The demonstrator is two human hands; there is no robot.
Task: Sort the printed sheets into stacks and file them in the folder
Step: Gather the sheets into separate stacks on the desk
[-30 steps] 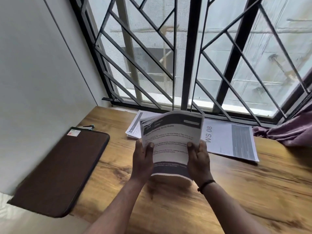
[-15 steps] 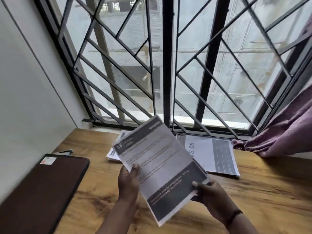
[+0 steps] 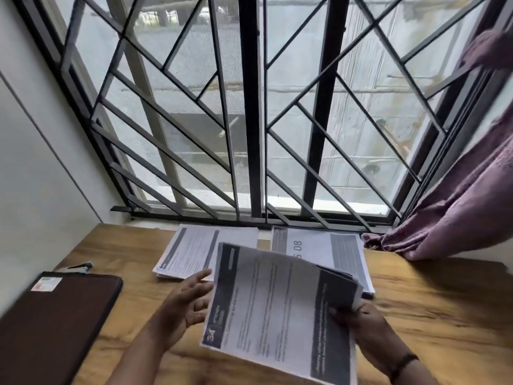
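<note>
A bundle of printed sheets (image 3: pixel 280 309) with dark bands hovers over the wooden table, turned sideways. My right hand (image 3: pixel 358 320) grips its right edge, thumb on top. My left hand (image 3: pixel 183 304) is beside the bundle's left edge with fingers spread and straight, holding nothing. Two stacks of printed sheets lie by the window: a left stack (image 3: pixel 194 251) and a right stack (image 3: pixel 333 251) marked "08". A dark brown zip folder (image 3: pixel 58 323) lies shut at the table's left.
The wooden table (image 3: pixel 433 309) runs under a barred window (image 3: pixel 249 120). A purple curtain (image 3: pixel 458 212) hangs at the right and drapes onto the table's back corner. A grey wall closes the left side.
The bundle has turned from upright to lying sideways. My left hand has let go of it and spread open; my right hand alone holds it. The camera has tilted up.
</note>
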